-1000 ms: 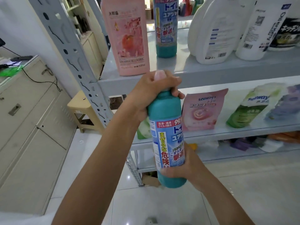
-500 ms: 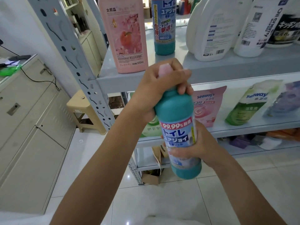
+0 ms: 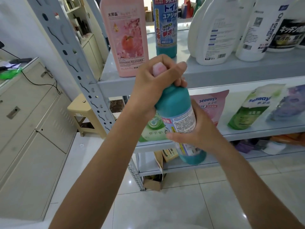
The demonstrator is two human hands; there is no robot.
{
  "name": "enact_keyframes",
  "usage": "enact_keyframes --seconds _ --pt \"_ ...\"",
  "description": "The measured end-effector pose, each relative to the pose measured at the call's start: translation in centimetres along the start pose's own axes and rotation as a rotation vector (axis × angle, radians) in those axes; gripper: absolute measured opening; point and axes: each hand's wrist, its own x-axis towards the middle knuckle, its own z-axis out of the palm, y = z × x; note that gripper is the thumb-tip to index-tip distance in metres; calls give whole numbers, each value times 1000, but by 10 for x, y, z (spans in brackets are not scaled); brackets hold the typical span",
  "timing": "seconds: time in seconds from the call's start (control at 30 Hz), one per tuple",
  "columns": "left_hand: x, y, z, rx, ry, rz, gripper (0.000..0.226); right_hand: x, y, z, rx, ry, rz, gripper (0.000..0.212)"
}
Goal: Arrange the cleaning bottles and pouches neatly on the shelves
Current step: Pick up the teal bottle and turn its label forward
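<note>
I hold a teal bottle with a pink cap in front of the grey shelf unit. My left hand grips its cap and neck from above. My right hand wraps around the lower label, which is turned with its small print towards me. On the upper shelf stand a pink bottle, a matching teal bottle and white bottles. Pink, green and purple pouches lean on the middle shelf; a light green pouch sits behind my arms.
A perforated grey upright frames the shelf's left side. A beige plastic stool stands behind it. Cream cabinets with a black cable line the left wall. A cardboard box rests on the floor under the bottom shelf, beside white floor tiles.
The teal bottle has risen and shifted right towards the shelf, and it has been rotated so the back label faces me. Both hands keep their hold.
</note>
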Motion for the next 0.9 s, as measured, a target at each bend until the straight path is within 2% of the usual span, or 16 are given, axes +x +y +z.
enact_keyframes --seconds 0.03,0.1,0.17,0.3,0.4,0.43,0.47,0.53,0.63,0.7,0.77,0.83,0.9 --pt "0 0 -1 -45 -54 10 26 3 -6 -8 29 -90 8 74" --pt "2 -1 -2 -130 -71 -1 26 8 -13 -14 -24 -136 9 73" --pt "6 0 -1 -140 1 -9 29 10 -17 -11 -79 -62 -6 68" --pt "8 3 9 59 233 -3 28 6 -18 10 -286 201 -34 62" --pt "4 1 15 144 319 -10 19 4 -17 15 -315 249 -17 62" --pt "3 -1 16 123 287 -18 11 4 -18 13 -259 243 18 59" --pt "1 -4 18 86 236 -45 15 6 -18 10 -151 242 66 54" --pt "-6 -16 19 36 120 -160 40 8 -21 1 186 261 158 45" --pt "-35 -42 23 25 -45 -354 55 13 -26 -10 585 367 200 40" --pt "-54 -56 28 82 -129 -440 63 12 -28 -15 669 437 196 46" --pt "-63 -62 36 83 -96 -457 65 11 -28 -17 621 459 204 50" --pt "-65 -60 44 53 -29 -442 52 10 -26 -20 585 436 233 53" --pt "-67 -50 50 -36 20 -456 37 11 -24 -29 662 377 267 68"
